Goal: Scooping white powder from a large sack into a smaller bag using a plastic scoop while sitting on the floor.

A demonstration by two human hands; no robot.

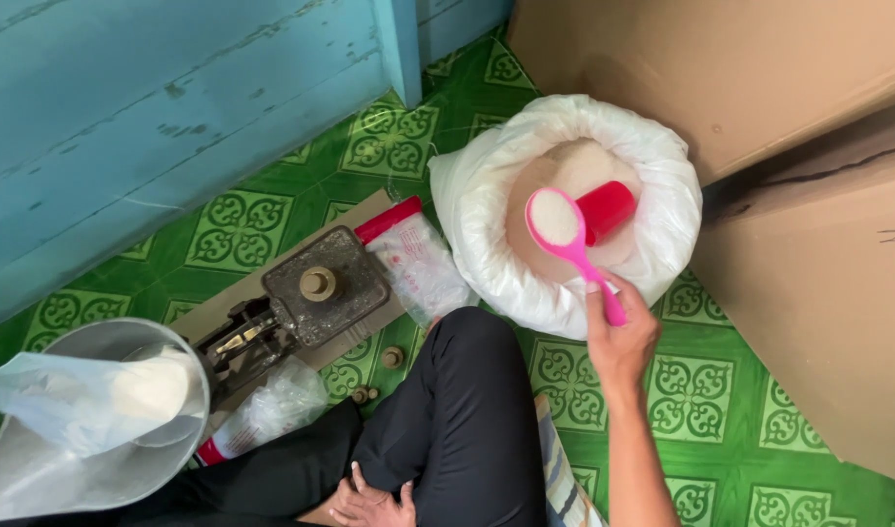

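I see my right hand (620, 337) closed around the pink scoop (569, 244), its full bowl aimed up-left over the white sack (496, 234), handle trailing down-right.

Green floor tiles (721, 390) with pale scroll patterns cover the ground. A worn blue painted wooden wall (155, 107) fills ten o'clock, and large brown cardboard boxes (809, 195) stand at two o'clock under soft daylight.

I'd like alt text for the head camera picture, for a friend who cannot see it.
Seen from above, a seated person's right hand lifts a pink scoop heaped with white grains over an open white sack, where a red cup sits. The left hand rests by the knee, near a balance scale on green patterned floor tiles.
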